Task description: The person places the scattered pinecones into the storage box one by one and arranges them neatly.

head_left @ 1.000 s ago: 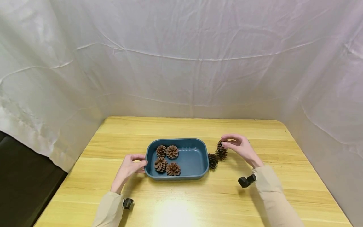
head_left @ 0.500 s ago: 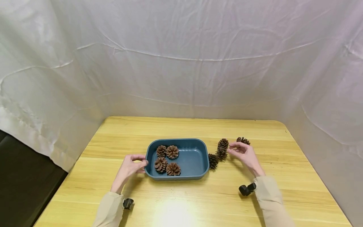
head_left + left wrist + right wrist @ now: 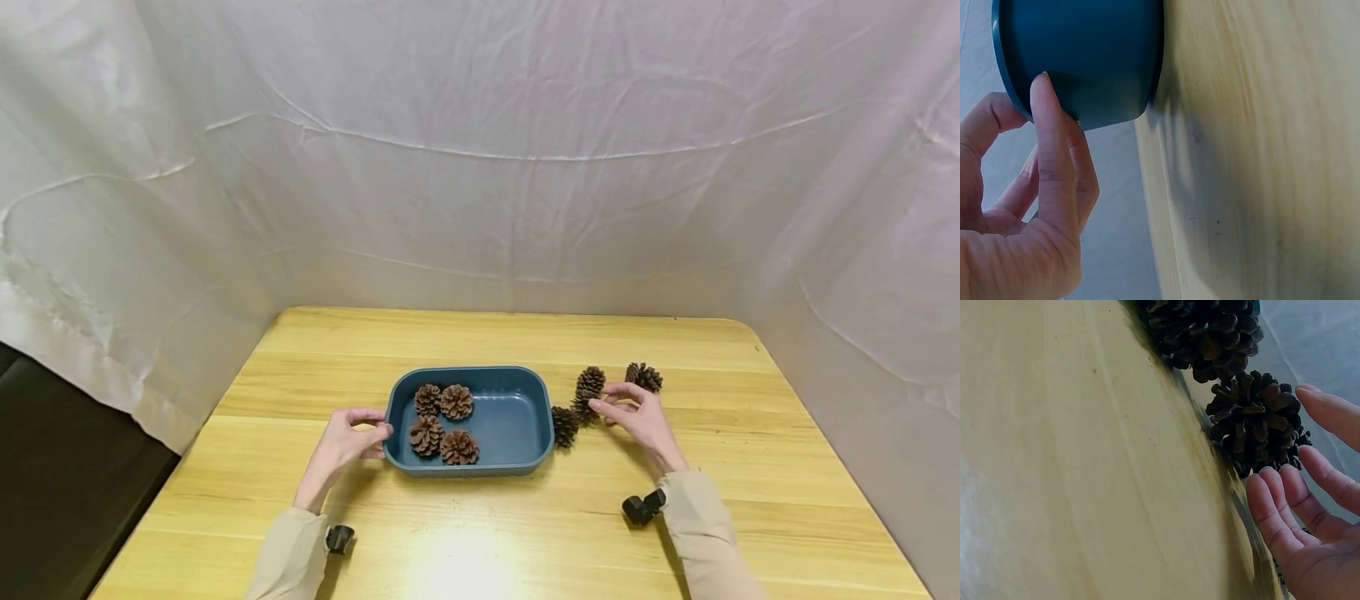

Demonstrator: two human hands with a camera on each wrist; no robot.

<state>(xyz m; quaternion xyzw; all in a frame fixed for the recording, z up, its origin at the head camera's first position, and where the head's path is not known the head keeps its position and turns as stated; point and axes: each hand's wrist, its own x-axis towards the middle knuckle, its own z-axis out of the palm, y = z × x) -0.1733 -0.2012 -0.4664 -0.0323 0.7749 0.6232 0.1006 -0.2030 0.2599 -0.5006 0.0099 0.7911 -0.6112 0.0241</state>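
A dark blue baking dish [image 3: 517, 468] sits mid-table with several brown pine cones [image 3: 459, 447] in its left half. My left hand [image 3: 347, 440] pinches the dish's left rim, the thumb inside the wall and the fingers outside, as the left wrist view shows. Right of the dish, a pine cone [image 3: 564, 427] stands against its wall, with a second cone [image 3: 583, 408] and a third cone [image 3: 590, 380] in line behind it. My right hand [image 3: 636, 417] is beside the second cone, fingers loosely spread. In the right wrist view its fingertips are right at a cone [image 3: 1254, 422].
Another pine cone [image 3: 643, 377] lies behind my right hand, apart from the row. The wooden table [image 3: 720, 400] is bordered by pale hanging cloth [image 3: 517, 233] at the back and sides. Something dark [image 3: 67, 475] stands beyond the left edge.
My right hand has let go of the cone now at the back of the row, drawn back right, then come in lower beside the second cone. The left hand and dish have stayed put.
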